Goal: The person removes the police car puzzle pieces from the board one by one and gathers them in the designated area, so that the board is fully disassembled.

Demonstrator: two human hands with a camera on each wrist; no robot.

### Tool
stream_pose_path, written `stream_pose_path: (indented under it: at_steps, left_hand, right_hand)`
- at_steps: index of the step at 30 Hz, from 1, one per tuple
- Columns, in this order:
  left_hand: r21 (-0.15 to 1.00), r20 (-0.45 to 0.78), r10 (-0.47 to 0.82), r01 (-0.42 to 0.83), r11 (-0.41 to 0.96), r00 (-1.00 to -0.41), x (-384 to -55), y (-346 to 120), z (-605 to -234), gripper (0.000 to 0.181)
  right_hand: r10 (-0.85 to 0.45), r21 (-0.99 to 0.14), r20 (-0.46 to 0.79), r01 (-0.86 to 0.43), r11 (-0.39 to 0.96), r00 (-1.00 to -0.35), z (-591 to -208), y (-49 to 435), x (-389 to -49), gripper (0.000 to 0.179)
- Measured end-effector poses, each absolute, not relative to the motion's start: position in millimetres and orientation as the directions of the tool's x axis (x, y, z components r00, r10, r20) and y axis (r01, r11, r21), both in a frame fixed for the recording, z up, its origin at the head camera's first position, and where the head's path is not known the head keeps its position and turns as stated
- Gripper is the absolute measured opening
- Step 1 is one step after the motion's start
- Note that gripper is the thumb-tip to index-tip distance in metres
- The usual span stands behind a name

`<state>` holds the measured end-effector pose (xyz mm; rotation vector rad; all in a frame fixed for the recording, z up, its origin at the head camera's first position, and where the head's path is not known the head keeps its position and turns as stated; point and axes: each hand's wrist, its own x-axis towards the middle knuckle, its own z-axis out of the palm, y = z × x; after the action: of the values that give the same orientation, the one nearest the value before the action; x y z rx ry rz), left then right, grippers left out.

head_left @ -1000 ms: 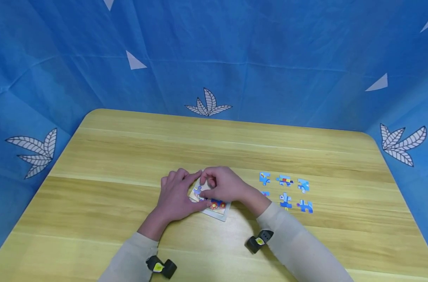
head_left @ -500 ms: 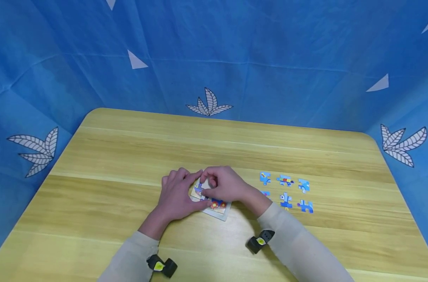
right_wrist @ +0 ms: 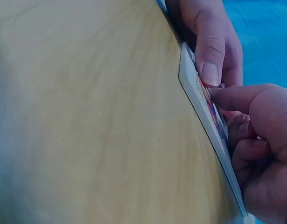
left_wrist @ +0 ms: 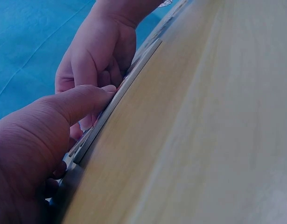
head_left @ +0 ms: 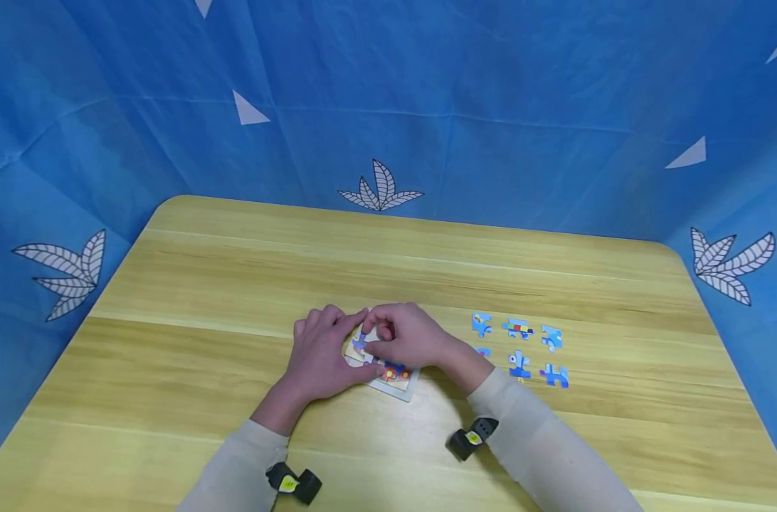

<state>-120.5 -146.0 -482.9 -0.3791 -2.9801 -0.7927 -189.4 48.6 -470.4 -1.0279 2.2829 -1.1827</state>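
Note:
A pale-rimmed puzzle board (head_left: 409, 392) lies on the table, partly covered by both hands. My left hand (head_left: 321, 355) holds its left side, the thumb over the near part and the index finger toward the far corner. Between the thumb and fingertips of my right hand (head_left: 410, 336) is a puzzle piece (head_left: 356, 346) with a purple-blue print, at the board's left part. In the left wrist view that piece (left_wrist: 73, 150) sits slightly raised over the board's edge. Red and blue printed pieces (head_left: 395, 372) show beside the left thumb. The fingers hide the rest.
Several loose blue puzzle pieces (head_left: 519, 328) lie in two rows to the right of the board, one partly behind the right wrist. The wooden table (head_left: 235, 284) ends at a blue printed cloth (head_left: 491, 107) at the back and sides.
The purple-blue piece shifts and turns very slightly under the right fingertips. Both hands otherwise stay in place on the board.

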Motion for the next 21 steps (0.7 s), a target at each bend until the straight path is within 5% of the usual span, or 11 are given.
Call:
stream_pose_path:
  at_steps: [21]
  left_hand:
    - [0.481, 0.104, 0.223, 0.245, 0.842, -0.969, -120.3, -145.5, -482.5, 0.091]
  right_hand:
    - [-0.744, -0.803, 0.068, -0.479, 0.354, -0.665, -472.6, 47.9, -188.8, 0.011]
